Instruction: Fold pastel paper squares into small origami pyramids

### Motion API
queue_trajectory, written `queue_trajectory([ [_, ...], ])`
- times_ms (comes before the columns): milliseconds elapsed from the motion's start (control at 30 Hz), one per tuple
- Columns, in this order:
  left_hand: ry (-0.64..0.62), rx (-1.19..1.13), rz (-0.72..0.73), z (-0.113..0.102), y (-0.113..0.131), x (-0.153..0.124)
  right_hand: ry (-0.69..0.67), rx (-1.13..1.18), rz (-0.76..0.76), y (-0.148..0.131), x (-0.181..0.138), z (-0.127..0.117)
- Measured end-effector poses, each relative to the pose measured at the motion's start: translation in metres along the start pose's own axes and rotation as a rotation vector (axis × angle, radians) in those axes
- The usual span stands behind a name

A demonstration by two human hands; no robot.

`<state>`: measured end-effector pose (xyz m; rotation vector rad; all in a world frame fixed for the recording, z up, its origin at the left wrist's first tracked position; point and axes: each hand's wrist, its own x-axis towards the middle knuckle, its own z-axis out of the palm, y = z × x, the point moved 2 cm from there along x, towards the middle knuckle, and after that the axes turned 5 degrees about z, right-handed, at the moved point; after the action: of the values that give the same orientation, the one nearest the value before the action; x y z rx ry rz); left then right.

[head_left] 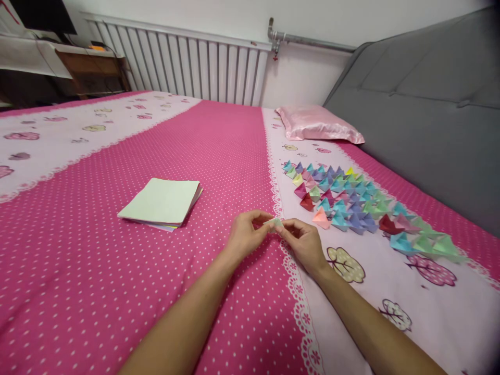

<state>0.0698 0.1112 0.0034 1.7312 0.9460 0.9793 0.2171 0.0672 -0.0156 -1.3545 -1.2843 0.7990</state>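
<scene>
Both hands meet over the pink dotted bedspread. My left hand and my right hand pinch a small pale green folded paper piece between their fingertips. A stack of square paper sheets, pale green on top, lies to the left of my hands. To the right, several small folded paper pieces in pink, blue, green, purple and red lie in rows on the lighter strip of the bedspread.
A shiny pink pillow lies at the head of the bed. A grey padded headboard runs along the right. A white radiator stands against the far wall, with a wooden desk at the far left.
</scene>
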Motion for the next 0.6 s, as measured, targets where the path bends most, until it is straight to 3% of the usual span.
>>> queue_trajectory([
  [267, 0.01, 0.113, -0.026, -0.0033, 0.0015, -0.0013, 0.03, -0.153, -0.098, -0.0052, -0.0009, -0.0002],
  [600, -0.038, 0.248, 0.01, -0.0012, 0.0016, -0.0026, 0.008, 0.038, -0.002, 0.0021, -0.002, 0.003],
])
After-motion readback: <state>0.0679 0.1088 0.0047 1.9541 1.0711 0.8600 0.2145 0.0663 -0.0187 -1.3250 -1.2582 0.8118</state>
